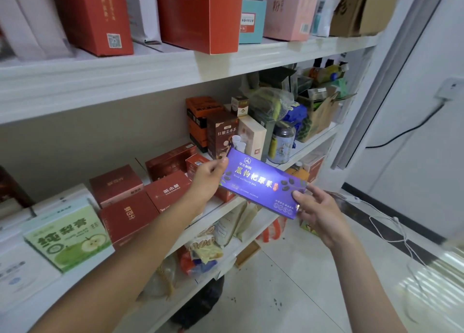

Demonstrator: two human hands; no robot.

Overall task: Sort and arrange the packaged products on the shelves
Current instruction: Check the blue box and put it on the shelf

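A person stands facing white shelves and holds a flat purple box in front of them with both hands. The box sits near the middle of the view, in the air just before the middle shelf, tilted so its long side runs from 10 o'clock down to 4 o'clock, with gold lettering facing up. The left hand pinches the box's 10 o'clock end, with fingers curled round the edge. The right hand grips the 4 o'clock corner, with its thumb pressed on the printed face.

On the middle shelf, at 9 o'clock from the box, lie several red boxes, and further toward 8 o'clock a green box with an apple picture. At 12 o'clock behind the purple box stand a brown box, an orange box and a cream box, with a round tin at 1 o'clock. The upper shelf carries a tall red box, a teal box and a pink box. A pale tiled floor shows at 5 o'clock.
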